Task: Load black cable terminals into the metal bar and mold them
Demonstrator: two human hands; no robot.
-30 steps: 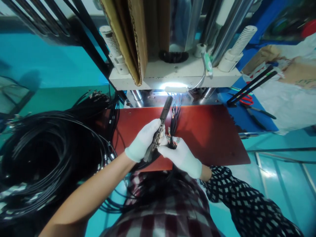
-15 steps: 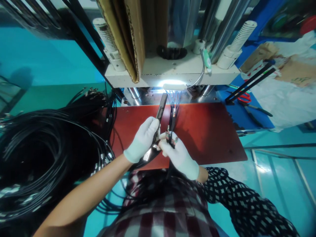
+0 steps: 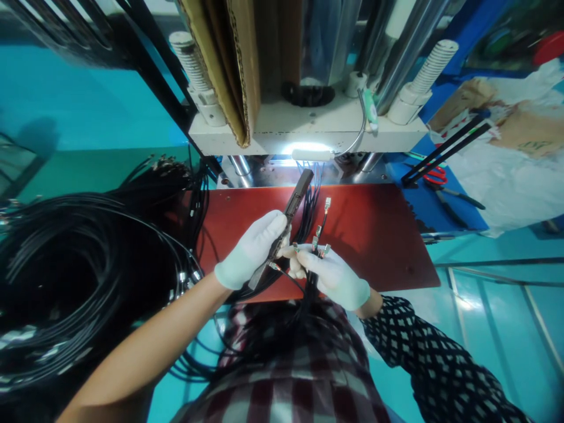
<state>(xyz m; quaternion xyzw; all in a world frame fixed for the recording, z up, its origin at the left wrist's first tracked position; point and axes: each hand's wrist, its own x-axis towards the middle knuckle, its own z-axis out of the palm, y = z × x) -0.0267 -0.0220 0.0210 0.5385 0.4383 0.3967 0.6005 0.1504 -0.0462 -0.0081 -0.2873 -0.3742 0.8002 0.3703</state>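
My left hand (image 3: 258, 244), in a white glove, is closed round a long dark metal bar (image 3: 301, 187) that slants up to the right. To its right my gloved right hand (image 3: 337, 276) grips a bunch of black cables (image 3: 311, 285). Several metal crimp terminals (image 3: 328, 203) stick out above the right fingers. One more terminal (image 3: 273, 265) on a thin wire lies against the lower part of the bar. Behind the hands, blue and black wires (image 3: 311, 202) run down from the lit press.
A reddish-brown board (image 3: 374, 235) lies under the hands, before a press (image 3: 273, 126) with a glowing lamp (image 3: 312, 154). Coiled black cables (image 3: 88, 217) fill the left side. Red-handled scissors (image 3: 435, 175) and black pliers (image 3: 453, 205) lie right. Folded cardboard (image 3: 242, 76) leans on the press.
The bar has tilted further to the right, and its lower end now shows. My right hand has shifted slightly right, and the terminals in it are fanned out and easier to see.
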